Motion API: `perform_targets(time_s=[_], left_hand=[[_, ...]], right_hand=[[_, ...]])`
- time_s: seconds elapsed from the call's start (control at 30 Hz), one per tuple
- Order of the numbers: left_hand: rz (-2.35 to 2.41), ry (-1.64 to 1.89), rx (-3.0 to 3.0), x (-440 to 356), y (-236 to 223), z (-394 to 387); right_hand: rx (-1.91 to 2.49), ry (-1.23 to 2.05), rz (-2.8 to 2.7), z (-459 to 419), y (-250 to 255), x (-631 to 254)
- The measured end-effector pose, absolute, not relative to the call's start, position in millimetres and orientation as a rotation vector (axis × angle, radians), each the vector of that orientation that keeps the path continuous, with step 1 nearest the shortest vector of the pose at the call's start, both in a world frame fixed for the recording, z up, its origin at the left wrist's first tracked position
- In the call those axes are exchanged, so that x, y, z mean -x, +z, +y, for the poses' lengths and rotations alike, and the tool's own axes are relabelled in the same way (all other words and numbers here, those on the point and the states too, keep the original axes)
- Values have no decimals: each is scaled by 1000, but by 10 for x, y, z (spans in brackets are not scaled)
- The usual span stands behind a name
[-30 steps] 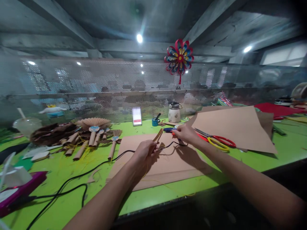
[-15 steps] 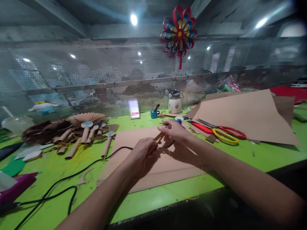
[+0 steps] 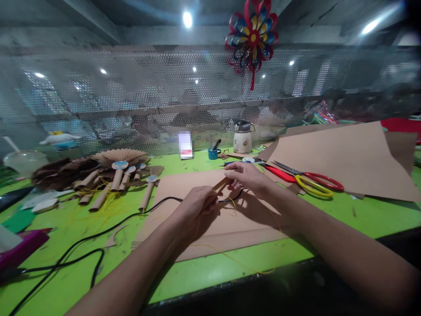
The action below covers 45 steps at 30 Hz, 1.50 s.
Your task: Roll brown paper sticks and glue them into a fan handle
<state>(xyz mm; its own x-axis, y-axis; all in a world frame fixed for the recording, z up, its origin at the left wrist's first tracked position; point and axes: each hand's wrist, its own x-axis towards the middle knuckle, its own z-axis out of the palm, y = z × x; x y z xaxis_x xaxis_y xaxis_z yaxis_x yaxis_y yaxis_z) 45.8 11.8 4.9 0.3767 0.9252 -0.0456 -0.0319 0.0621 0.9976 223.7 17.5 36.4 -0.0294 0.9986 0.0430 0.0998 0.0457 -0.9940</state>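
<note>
My left hand (image 3: 196, 206) is closed around the lower end of a small folded brown paper strip (image 3: 219, 184), held over a brown cardboard sheet (image 3: 210, 219). My right hand (image 3: 247, 175) pinches the strip's upper end, fingers curled. A thin yellow thread (image 3: 232, 201) loops down from between the hands. A black cable (image 3: 98, 235) runs from the left under my hands.
Rolled brown paper fans (image 3: 115, 177) lie at the left on the green table (image 3: 66, 232). Red and yellow scissors (image 3: 305, 179) rest beside a large brown sheet (image 3: 342, 158) at the right. A small jug (image 3: 242, 137) and a blue cup (image 3: 213, 153) stand by the mesh screen.
My right hand has come back from the blue tool by the scissors and now meets the strip held in my left hand. The view tilted down slightly.
</note>
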Motion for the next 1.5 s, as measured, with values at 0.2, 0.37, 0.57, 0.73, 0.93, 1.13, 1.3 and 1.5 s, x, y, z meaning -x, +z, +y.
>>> perform_targets(time_s=[0.2,0.37,0.57,0.73,0.93,1.13,1.3,1.5], left_hand=[[953,889,-1326,-462,99,97],[934,892,-1215,-444,109,110],[908,932,-1231,-425,145,67],[872,893,-1218,-432,131,75],[892,868,-1256,-459,72,103],[891,854,-1423,-442,44,116],[882,844,-1463,-432,5,139],[877,879,-1543,-473,4,147]], right_hand=[[1211,1188,-1301,159,376,-2237],[1120,1253,-1263,133,375,-2248],[1078,1275,-1279,126,384,-2263],[1105,1245,-1307,150,369,-2284],[1125,1251,-1313,161,357,-2288],[1120,1210,-1326,157,349,-2283],[1122,1168,-1370,160,343,-2289],[1110,1153,-1385,177,313,-2287]])
